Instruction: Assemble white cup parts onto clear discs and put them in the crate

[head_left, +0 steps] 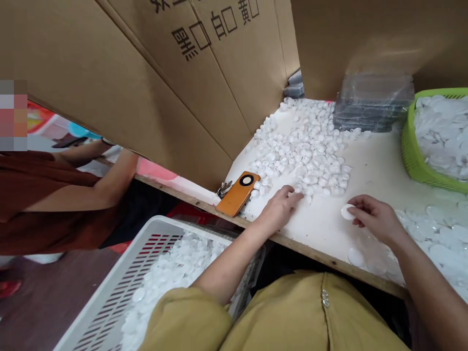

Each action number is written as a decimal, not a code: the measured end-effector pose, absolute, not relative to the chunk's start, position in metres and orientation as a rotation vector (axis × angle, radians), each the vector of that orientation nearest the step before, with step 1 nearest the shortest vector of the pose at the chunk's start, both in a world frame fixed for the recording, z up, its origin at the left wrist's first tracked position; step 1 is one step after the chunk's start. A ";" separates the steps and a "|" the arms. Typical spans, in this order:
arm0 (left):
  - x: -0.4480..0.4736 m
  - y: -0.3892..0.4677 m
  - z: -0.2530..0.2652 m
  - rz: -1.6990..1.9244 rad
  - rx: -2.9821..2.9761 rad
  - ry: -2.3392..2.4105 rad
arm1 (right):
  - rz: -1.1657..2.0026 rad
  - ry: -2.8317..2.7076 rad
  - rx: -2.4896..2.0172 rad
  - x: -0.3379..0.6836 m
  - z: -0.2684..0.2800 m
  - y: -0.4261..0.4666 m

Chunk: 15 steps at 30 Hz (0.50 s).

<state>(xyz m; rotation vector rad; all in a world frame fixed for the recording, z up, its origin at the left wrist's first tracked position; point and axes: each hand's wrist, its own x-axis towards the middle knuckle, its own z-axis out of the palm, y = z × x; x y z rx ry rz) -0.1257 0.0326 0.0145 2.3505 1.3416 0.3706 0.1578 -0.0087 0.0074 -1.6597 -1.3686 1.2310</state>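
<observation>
My right hand [376, 217] pinches a thin round white disc [346, 211] between thumb and fingers, just above the table. At the near edge of a pile of small white plastic pieces [310, 151], my left hand [281, 207] reaches in with its fingers apart; whether a fingertip touches a piece is hard to see. Larger clear-white discs [426, 226] lie scattered beside my right forearm, and another disc [355, 257] rests near the table's front edge.
An orange phone [234, 195] lies left of my left hand, with keys [224, 189] beside it. Cardboard panels [219, 87] stand behind. A green basket [409, 146] and clear plastic-wrapped stack [373, 105] are on the right. A white crate [109, 292] stands below; another person's arm [109, 187] is left.
</observation>
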 end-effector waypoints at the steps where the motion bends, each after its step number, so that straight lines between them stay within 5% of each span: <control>1: -0.121 0.038 0.010 0.349 2.349 1.353 | 1.249 -1.371 -1.649 0.155 0.006 -0.012; 6: -0.130 0.037 0.010 0.486 2.024 1.457 | 1.255 -1.249 -1.631 0.151 -0.007 -0.017; 15: -0.073 0.008 0.007 0.450 1.588 0.902 | 1.251 -1.147 -1.590 0.147 -0.010 -0.014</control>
